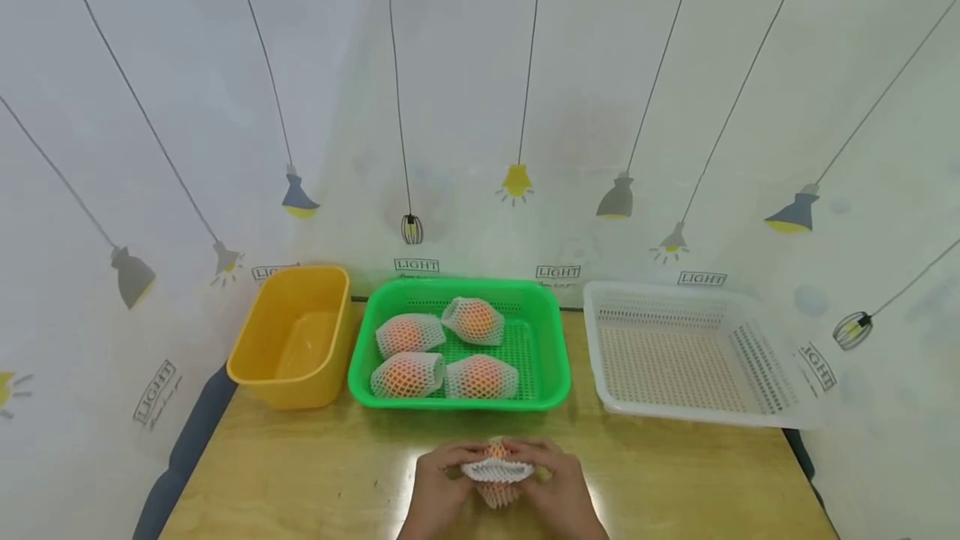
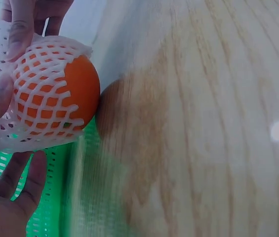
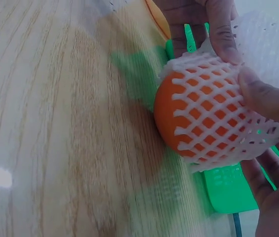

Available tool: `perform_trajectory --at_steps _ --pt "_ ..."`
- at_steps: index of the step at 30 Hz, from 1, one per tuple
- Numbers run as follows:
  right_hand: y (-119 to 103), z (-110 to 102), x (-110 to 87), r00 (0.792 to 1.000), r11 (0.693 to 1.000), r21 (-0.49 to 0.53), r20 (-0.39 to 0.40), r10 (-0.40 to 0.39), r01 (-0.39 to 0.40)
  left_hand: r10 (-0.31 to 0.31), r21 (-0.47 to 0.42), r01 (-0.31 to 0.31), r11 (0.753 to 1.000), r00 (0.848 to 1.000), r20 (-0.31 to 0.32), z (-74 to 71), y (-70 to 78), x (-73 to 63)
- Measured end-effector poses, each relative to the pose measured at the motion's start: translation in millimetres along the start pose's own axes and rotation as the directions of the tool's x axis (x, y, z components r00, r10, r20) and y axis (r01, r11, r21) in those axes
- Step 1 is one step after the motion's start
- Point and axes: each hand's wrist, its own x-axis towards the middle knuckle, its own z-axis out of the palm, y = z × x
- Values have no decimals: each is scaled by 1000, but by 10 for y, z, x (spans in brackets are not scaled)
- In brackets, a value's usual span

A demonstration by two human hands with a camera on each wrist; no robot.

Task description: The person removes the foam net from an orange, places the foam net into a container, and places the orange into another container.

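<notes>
In the head view, an orange in a white foam net is held between both hands above the near middle of the table. My left hand grips the net from the left, and my right hand grips it from the right. The left wrist view shows the orange bare at the end near the tabletop, with the foam net round the rest. Thumbs press the net's gathered side in the right wrist view, where the foam net stretches over the orange.
Beyond the hands stands a green basket with several netted oranges. A yellow tub is to its left, a white basket to its right. All stand on the wooden table before a patterned backdrop.
</notes>
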Motion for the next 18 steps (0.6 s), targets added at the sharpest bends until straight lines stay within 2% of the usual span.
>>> perform_trajectory --at_steps 3,7,10,13,16,18 --pt "-26 3 27 999 999 26 -31 22 -21 30 7 -30 1000 1000 -11 4 4 36" --pt "-64 2 36 997 997 28 -47 67 -65 -5 -15 5 1000 1000 12 -6 7 51" --pt "-83 -10 39 996 996 3 -2 84 -84 -19 27 19 999 999 34 -22 0 57" --pt "-81 -36 44 991 994 -33 86 108 -105 10 82 -16 997 997 71 -37 -7 70" --pt "-60 -63 52 977 988 -51 151 151 -145 25 90 -38 995 990 142 -48 -5 77" --pt "-51 -79 55 972 985 -64 167 167 -159 30 76 -45 996 981 191 -48 -9 76"
